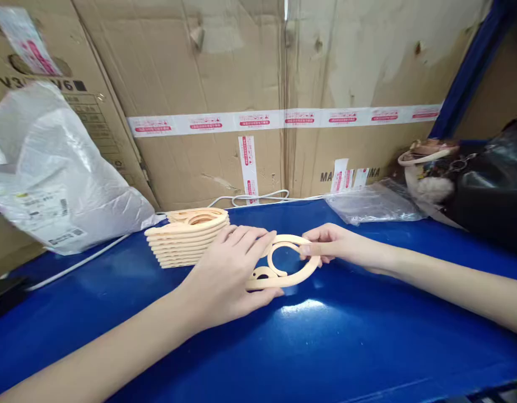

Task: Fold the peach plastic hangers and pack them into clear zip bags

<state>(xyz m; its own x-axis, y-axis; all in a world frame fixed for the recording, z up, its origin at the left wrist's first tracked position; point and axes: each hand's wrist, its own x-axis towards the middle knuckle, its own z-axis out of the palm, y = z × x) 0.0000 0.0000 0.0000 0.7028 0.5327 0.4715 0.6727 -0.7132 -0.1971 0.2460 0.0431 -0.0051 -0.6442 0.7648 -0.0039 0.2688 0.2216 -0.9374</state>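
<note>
A flat peach-coloured plastic piece [292, 275] with a large round opening lies just above the blue table [334, 341], held from both sides. My left hand [228, 274] covers its left part, fingers curled over the top and thumb under the edge. My right hand [331, 246] pinches its right rim between thumb and fingers. A stack of several like pieces [186, 236] sits on the table just left of my left hand.
A white plastic mailing bag [52, 173] lies at the left. Cardboard boxes [250, 73] form a wall behind. A white cable [258, 197] runs along the back. Clear plastic wrap [369, 204] and a dark bag [480, 184] sit at the right.
</note>
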